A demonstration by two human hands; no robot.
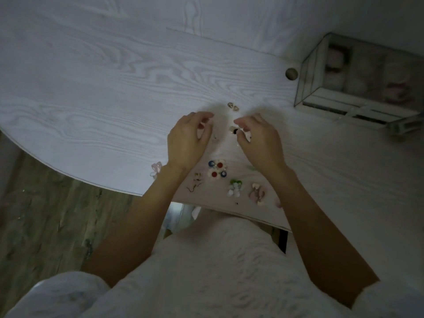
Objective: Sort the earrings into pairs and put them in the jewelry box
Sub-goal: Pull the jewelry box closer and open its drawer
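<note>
Both hands hover over the pale wood-grain worktop (91,92), curled, a narrow gap between them. Left hand (187,140): fingers bent inward toward the thumb; whether anything is pinched there cannot be told. Right hand (258,136): thumb and forefinger closed on a small gold-and-black earring (233,129), held just at the fingertips. Nearest the person, close to the worktop's front edge and between the forearms, lie the sorted groups: a pink earring (156,167) beside the left wrist, a thin hooked pair (195,181), a cluster of flower earrings with red and blue centres (216,168), a green-and-white pair (235,187), and a pink-and-cream pair (258,191). Just beyond the fingertips sits a small gold pair (232,106), touching or nearly so. Farthest off, the glass-walled jewelry box (321,65) stands at the far right of the worktop, well apart from the hands, its long axis running away to the right; some compartments appear to hold pale items, too blurred to identify. The box thus lies forward and to the right, so the right hand is judged the nearer for any transfer.
</note>
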